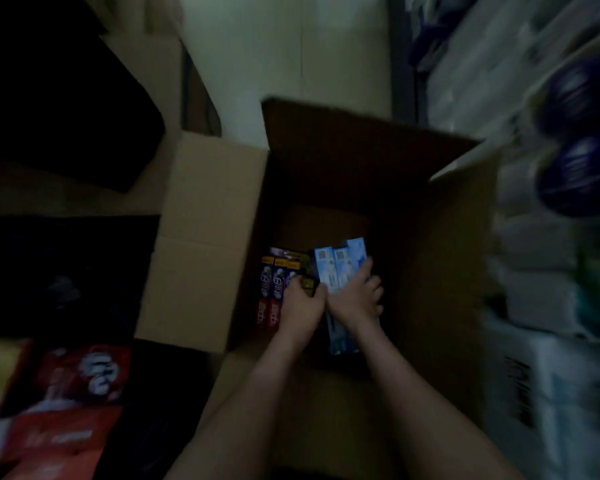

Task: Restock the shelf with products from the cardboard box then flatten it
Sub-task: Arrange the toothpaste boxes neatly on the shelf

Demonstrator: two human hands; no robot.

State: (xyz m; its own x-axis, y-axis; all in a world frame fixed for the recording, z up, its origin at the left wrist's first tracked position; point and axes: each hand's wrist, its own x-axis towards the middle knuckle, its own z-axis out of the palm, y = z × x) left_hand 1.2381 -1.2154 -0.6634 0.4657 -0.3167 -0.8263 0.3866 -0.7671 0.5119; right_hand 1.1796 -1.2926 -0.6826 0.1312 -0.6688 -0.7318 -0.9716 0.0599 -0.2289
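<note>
Cardboard box [208, 237] with its flaps open, both hands deep inside it, in dim light.
Head view: the left hand [303, 303] has its grip curled round a small dark and yellow pack [307, 284]. The right hand [355, 296] lies over the light blue cartons [326, 268], fingers bent over their right edge, so its grip holds them. Red and blue cartons [272, 292] stand at the box bottom, just left of the left hand. Blurred white and blue packs [534, 168] fill the right side, and a red bag [66, 393] lies near left.
</note>
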